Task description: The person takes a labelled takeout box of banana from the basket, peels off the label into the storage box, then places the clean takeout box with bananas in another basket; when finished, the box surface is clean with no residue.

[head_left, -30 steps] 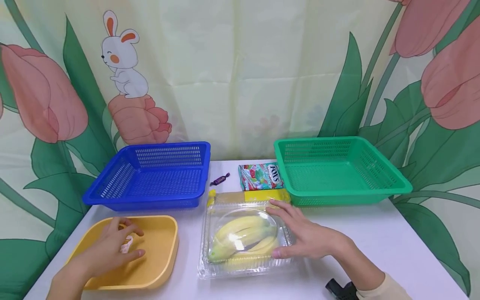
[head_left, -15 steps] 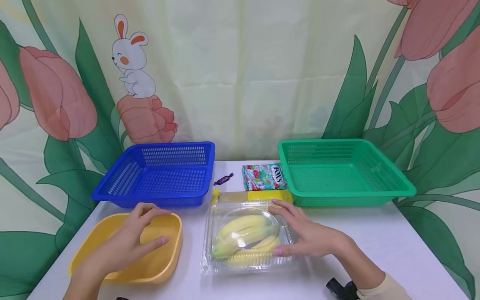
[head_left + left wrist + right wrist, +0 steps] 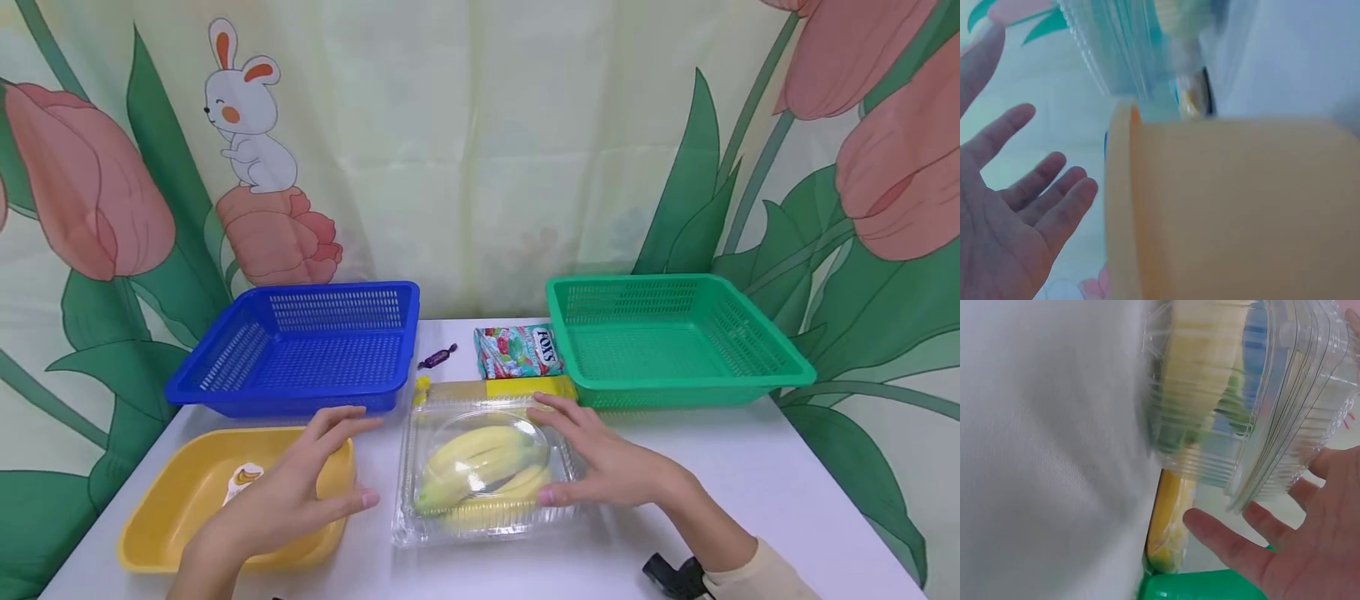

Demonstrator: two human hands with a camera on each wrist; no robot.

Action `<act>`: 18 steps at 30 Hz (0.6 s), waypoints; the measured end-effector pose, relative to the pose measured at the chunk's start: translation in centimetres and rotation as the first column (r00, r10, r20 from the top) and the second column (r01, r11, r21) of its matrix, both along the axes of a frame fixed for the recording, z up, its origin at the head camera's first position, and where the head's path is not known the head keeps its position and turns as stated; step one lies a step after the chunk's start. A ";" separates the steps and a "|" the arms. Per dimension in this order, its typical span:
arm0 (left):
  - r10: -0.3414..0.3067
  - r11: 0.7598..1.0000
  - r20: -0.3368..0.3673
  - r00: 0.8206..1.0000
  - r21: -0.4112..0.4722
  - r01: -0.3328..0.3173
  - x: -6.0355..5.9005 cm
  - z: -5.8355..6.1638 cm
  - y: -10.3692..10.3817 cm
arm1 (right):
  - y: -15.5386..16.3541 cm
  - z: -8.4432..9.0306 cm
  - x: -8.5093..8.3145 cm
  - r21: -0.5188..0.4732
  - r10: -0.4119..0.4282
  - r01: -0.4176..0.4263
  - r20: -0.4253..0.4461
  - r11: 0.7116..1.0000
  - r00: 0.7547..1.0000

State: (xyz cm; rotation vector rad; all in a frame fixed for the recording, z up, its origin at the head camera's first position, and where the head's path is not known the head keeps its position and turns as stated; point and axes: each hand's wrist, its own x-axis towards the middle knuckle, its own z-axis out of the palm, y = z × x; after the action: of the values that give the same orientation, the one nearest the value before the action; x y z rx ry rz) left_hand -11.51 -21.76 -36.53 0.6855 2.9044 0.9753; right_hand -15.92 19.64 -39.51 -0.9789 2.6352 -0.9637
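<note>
Left hand [image 3: 288,492] has left the yellow tray [image 3: 161,533], open beside the clamshell of bananas [image 3: 483,471]; right hand [image 3: 600,462] rests open-fingered on its lid; light, crushable, best held by both side rims

Bright, even light from above over my table [image 3: 750,492], soft faint shadows, glare on the clear clamshell box [image 3: 483,467], head view sharp with curved edges, both my wrist views motion-blurred, washed pale, close things out of focus
</note>
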 end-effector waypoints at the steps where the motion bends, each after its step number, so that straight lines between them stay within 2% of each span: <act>1: -0.015 1.000 0.005 1.000 0.005 0.015 0.0 -0.1 0.4 | 0.1 0.1 0.1 0.001 -0.003 0.003 0.001 1.000 1.000; 6: -0.069 0.998 0.005 0.998 0.005 0.069 -0.2 -0.2 1.6 | -0.2 0.0 0.2 -0.014 -0.015 0.015 0.020 1.000 1.000; 11: -0.112 0.994 0.010 0.994 0.011 0.112 -1.0 0.0 2.6 | 0.0 -0.2 0.4 -0.038 -0.040 0.041 0.023 0.998 0.999; 18: -0.145 0.989 0.112 0.983 0.023 0.143 -1.5 -0.1 3.4 | 1.1 -0.9 0.4 -0.072 -0.018 0.021 0.041 0.997 0.999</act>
State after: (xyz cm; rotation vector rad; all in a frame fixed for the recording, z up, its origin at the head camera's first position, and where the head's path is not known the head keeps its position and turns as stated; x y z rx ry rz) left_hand -13.06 -18.40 -36.61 0.7999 2.7096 0.9864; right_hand -15.54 20.72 -40.43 -0.9409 2.5983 -1.0790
